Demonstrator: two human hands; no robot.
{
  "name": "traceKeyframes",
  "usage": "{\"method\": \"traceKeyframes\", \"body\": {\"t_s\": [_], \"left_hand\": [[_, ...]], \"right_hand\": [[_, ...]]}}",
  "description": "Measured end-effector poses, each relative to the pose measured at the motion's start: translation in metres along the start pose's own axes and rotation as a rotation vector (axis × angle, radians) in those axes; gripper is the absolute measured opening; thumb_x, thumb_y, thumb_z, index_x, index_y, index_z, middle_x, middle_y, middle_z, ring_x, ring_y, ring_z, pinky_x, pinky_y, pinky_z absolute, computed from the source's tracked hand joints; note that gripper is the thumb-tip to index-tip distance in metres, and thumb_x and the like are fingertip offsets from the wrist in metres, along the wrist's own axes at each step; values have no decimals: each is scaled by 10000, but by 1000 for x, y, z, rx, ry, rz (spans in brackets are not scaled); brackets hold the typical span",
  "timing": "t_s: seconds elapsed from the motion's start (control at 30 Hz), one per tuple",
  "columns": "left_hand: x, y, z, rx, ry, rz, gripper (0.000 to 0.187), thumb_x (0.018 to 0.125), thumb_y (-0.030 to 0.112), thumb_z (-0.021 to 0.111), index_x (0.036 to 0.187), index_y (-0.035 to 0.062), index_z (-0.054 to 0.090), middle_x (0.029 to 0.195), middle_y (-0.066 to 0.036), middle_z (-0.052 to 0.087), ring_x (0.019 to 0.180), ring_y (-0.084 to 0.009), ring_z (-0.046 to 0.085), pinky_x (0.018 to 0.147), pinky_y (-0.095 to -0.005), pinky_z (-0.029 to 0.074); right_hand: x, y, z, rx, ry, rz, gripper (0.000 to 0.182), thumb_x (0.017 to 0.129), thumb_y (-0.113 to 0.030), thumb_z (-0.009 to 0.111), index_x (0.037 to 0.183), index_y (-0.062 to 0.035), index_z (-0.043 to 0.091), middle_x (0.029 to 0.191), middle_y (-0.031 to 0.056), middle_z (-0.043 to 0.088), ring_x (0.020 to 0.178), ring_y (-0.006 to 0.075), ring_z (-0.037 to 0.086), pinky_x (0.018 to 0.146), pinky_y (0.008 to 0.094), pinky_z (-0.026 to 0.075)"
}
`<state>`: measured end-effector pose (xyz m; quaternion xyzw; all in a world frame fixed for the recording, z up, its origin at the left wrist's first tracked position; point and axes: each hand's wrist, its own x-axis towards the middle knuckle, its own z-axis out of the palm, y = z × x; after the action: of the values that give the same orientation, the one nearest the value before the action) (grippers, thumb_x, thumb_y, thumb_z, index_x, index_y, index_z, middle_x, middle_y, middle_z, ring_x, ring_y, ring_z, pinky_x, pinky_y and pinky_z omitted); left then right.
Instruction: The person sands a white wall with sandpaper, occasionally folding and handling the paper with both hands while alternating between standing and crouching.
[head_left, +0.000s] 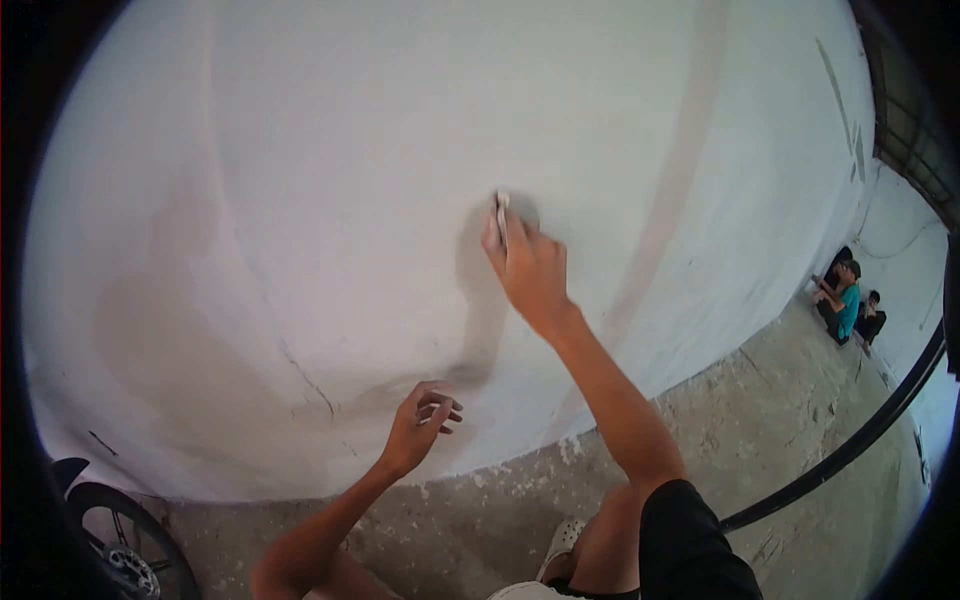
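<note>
A pale wall (pixel 400 170) fills most of the view. Raised near its middle, my right hand (pixel 535 270) is closed around a small, flat whitish piece (pixel 502 207) at the wall; its exact kind is hard to make out. The thumb and fingers pinch it along its sides. Lower and to the left, my left hand (pixel 425 425) hangs close to the wall with loosely bent fingers apart, holding nothing visible. A thin dark crack (pixel 310 380) runs down the plaster left of that hand.
A motorbike wheel (pixel 125 550) stands at the lower left. My shoe (pixel 563 545) rests on the rough concrete floor (pixel 800 400). A thick black bar or cable (pixel 850 450) curves across the right side. Several people (pixel 847 300) crouch by the far wall.
</note>
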<state>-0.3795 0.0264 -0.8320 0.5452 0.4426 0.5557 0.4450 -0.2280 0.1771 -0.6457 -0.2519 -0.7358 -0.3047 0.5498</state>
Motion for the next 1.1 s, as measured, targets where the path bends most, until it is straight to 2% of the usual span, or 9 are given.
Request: {"method": "traceKeyframes", "body": {"t_s": [0.13,0.23,0.33,0.53,0.6,0.77,0.83,1.0,1.1], "left_hand": [[-9,14,0,49,-32,19,278,1009,135,532,1260,31,474,1036,-133,639,959,-209,658,761,-334,570],[-5,14,0,50,-43,38,275,1008,137,538,1259,43,477,1030,-130,639,953,-203,657,760,-333,565],[-7,12,-6,23,-33,7,272,1008,142,541,1257,50,478,1033,-129,637,946,-200,656,759,-333,559],[-5,15,-10,-24,8,26,280,1007,152,544,1262,54,483,1027,-113,641,925,-192,665,748,-311,558],[-7,15,-11,-32,9,24,283,1007,156,544,1264,54,482,1029,-116,640,923,-195,665,748,-311,559],[-11,16,-10,37,0,49,299,1009,147,533,1274,36,452,1040,-146,627,935,-226,660,743,-341,566],[-10,16,-7,37,0,39,297,1009,151,534,1275,45,457,1040,-145,625,931,-221,659,741,-333,564],[-14,16,-7,45,-2,24,292,1007,155,541,1276,69,469,1025,-130,625,922,-200,656,738,-322,555],[-16,20,-6,20,7,17,285,1007,148,544,1271,68,474,1013,-125,627,918,-195,656,735,-319,554]], "right_hand": [[53,-4,-9,-1,78,-90,260,918,-231,644,1052,-8,643,660,92,625,554,218,615,391,340,453],[154,5,-18,-2,225,-45,218,964,-226,577,909,-17,609,662,115,614,568,283,612,460,385,487],[208,7,-32,161,152,16,249,964,-212,570,792,-31,559,665,144,596,531,319,598,468,393,482],[133,-4,-18,81,253,-14,204,923,-190,622,970,6,657,574,103,570,458,275,572,435,369,465],[85,-6,-19,28,40,65,254,900,-182,648,1069,8,664,593,88,588,446,248,571,401,352,448],[3,-3,2,32,140,-47,243,875,-181,678,1055,-19,669,590,65,581,429,212,565,359,330,419],[18,-9,0,19,147,-29,252,897,-228,661,1061,-37,662,624,55,596,442,203,569,386,337,442],[172,0,-15,13,305,36,303,1005,-309,489,895,-44,585,704,178,631,630,387,622,596,512,487],[216,2,-29,-14,328,-32,250,979,-265,546,901,-33,597,755,167,637,628,351,640,532,444,505]]}}
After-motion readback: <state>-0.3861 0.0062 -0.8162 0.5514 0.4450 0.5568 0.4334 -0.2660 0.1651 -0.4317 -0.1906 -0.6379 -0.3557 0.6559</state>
